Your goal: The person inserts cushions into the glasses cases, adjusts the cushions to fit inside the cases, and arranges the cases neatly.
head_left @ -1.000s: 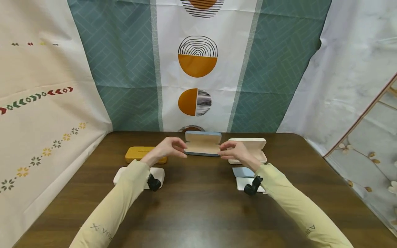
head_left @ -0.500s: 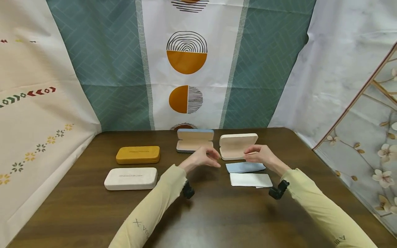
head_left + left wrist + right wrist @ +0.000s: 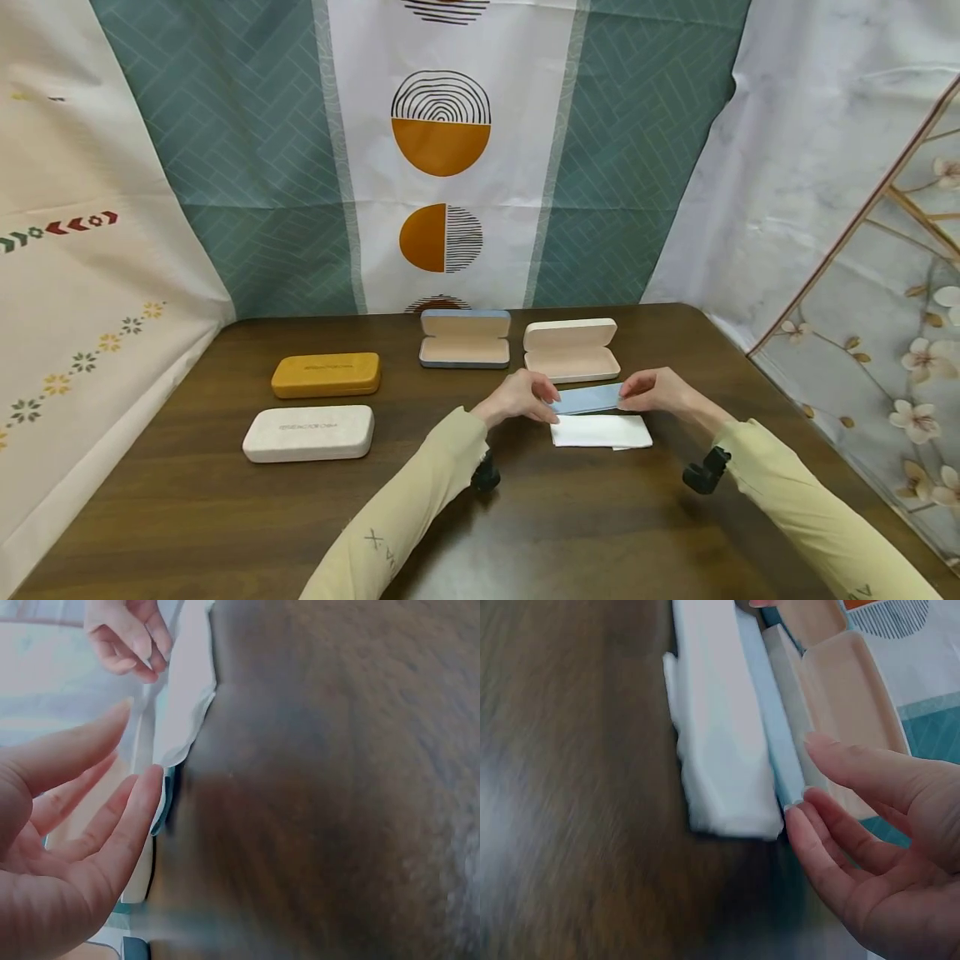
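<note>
A folded light blue cloth (image 3: pixel 587 398) lies on the table in front of an open white glasses case (image 3: pixel 572 363). My left hand (image 3: pixel 522 396) is at the cloth's left end, my right hand (image 3: pixel 663 392) at its right end. In the right wrist view, the right fingertips reach the end of the blue cloth (image 3: pixel 772 720), with the thumb held apart above. The left wrist view shows the left thumb and fingers spread, fingertips close by the cloth edge. Just nearer to me lies a folded white cloth (image 3: pixel 602 431).
An open blue glasses case (image 3: pixel 465 353) stands at the back, left of the open white one. On the left, a closed yellow glasses case (image 3: pixel 326 375) lies behind a closed white one (image 3: pixel 309 435). Patterned cloth (image 3: pixel 442 167) hangs behind the table.
Both hands have left the open blue case and moved right and nearer, down to the blue cloth's two ends. The head view has turned slightly right. The cases stay put.
</note>
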A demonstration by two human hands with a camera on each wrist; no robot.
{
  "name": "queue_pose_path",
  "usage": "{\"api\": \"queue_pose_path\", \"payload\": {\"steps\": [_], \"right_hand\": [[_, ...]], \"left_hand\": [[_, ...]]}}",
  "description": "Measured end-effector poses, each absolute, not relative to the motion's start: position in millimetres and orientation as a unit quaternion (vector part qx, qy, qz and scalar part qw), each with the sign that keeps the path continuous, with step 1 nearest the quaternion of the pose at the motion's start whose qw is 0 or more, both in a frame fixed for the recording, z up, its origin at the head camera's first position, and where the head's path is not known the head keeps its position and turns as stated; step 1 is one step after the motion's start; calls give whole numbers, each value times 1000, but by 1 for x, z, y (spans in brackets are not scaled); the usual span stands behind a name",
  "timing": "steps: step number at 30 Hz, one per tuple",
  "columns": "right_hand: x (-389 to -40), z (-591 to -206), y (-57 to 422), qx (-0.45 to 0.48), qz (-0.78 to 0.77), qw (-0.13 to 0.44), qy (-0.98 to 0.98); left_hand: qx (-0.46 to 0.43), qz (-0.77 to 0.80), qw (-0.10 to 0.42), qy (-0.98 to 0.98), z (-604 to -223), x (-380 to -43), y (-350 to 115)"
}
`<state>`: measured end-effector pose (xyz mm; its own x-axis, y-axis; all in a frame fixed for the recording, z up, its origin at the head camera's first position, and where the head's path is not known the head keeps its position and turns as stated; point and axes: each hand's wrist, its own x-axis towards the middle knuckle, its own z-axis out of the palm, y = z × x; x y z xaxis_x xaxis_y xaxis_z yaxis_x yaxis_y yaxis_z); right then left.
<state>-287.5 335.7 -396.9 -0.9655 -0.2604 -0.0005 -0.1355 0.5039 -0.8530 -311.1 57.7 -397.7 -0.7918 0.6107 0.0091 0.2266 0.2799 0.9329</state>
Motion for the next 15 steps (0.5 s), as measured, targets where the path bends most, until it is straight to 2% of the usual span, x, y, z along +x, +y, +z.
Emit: {"api": "queue_pose_path", "payload": {"steps": [15], "right_hand": [[-277, -398, 353, -173, -446, 102, 872]], "left_hand": [[250, 497, 155, 816, -406, -311, 66]]}}
